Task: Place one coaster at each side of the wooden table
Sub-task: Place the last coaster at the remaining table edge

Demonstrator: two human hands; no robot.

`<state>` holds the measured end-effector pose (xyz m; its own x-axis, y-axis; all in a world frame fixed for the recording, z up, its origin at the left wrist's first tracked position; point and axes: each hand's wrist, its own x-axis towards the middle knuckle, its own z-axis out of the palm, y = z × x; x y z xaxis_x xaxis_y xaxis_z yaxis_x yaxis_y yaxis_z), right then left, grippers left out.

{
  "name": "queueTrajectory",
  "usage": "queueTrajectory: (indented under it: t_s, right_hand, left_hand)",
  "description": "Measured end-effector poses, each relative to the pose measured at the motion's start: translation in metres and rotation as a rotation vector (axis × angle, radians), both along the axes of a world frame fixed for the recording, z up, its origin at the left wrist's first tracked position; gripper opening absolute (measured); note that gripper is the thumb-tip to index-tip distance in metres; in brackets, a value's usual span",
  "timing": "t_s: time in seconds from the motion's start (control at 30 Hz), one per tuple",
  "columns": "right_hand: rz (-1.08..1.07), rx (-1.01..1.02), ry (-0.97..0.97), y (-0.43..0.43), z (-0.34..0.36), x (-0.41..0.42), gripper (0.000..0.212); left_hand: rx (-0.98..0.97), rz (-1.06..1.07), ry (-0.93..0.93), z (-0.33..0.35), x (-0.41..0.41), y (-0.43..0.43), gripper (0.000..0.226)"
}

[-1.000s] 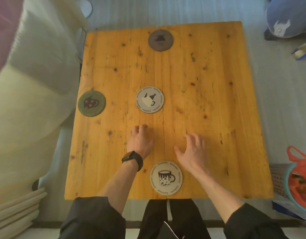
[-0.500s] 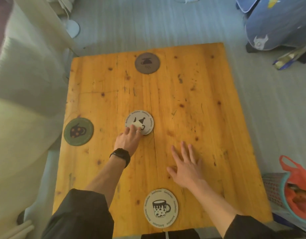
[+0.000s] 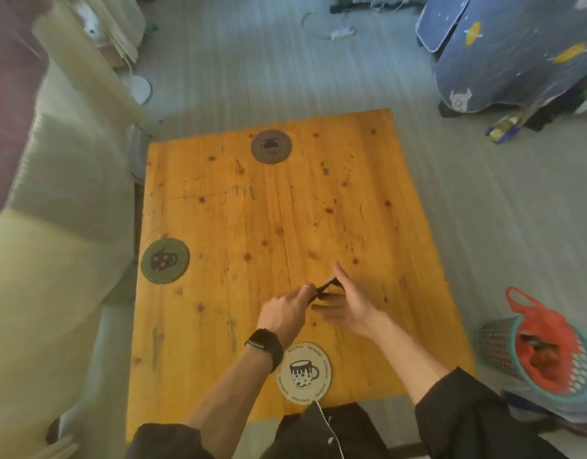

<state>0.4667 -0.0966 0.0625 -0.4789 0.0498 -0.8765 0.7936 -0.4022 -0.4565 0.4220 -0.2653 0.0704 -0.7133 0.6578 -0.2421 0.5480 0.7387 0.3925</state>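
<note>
The wooden table (image 3: 368, 200) carries three flat coasters: a brown one (image 3: 271, 146) at the far edge, a green one (image 3: 165, 261) at the left edge, and a pale one with a cup drawing (image 3: 304, 372) at the near edge. A fourth pale coaster (image 3: 328, 283) is lifted off the table, tilted on edge, above the middle. My left hand (image 3: 287, 309) pinches its lower end. My right hand (image 3: 346, 301) touches its upper end with fingers spread, palm toward it. Most of that coaster is hidden between the hands.
A pale sofa (image 3: 53, 260) runs along the table's left side. On the floor at the right stands a basket with a red bag (image 3: 543, 352). A blue patterned cover (image 3: 510, 51) lies on the floor at the far right.
My left hand picked the middle coaster up off the table and carried it rightward. My right hand lifted from the table to meet it. The camera tilted upward.
</note>
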Motion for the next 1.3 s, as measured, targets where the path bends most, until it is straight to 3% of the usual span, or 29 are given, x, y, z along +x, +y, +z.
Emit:
queueTrajectory:
  t_s: [0.1, 0.17, 0.3, 0.47, 0.53, 0.6, 0.77, 0.93, 1.3]
  right_hand:
    - [-0.196, 0.1, 0.011, 0.001, 0.007, 0.034, 0.034]
    - [-0.251, 0.142, 0.02, 0.006, 0.014, 0.06, 0.018]
    - [-0.309, 0.154, 0.088, 0.021, 0.035, 0.11, 0.016]
    - [-0.31, 0.166, 0.16, 0.047, 0.056, 0.16, 0.015]
    - [-0.254, 0.143, 0.205, 0.061, 0.065, 0.176, 0.019]
    - [-0.212, 0.152, 0.24, 0.079, 0.07, 0.188, 0.022]
    - [-0.201, 0.241, 0.276, 0.143, 0.061, 0.219, 0.022]
    - [-0.282, 0.251, 0.24, 0.243, 0.039, 0.253, 0.026]
    - [-0.064, 0.459, 0.168, 0.416, 0.027, 0.263, 0.024]
  left_hand:
    - [0.041, -0.163, -0.025, 0.011, 0.038, 0.01, 0.031]
    - [0.099, -0.164, -0.047, 0.016, 0.058, 0.013, 0.02]
    - [0.167, 0.076, -0.223, 0.025, 0.082, 0.024, 0.048]
    - [0.301, 0.542, -0.596, 0.045, 0.083, 0.057, 0.053]
    - [0.348, 0.585, -0.901, 0.051, 0.081, 0.075, 0.055]
    - [0.342, 0.525, -1.083, 0.055, 0.083, 0.094, 0.043]
    - [0.366, 0.506, -1.013, 0.052, 0.105, 0.161, 0.024]
    - [0.448, 0.729, -1.064, 0.041, 0.141, 0.252, 0.027]
    - [0.528, 0.997, -1.049, 0.04, 0.193, 0.414, 0.018]
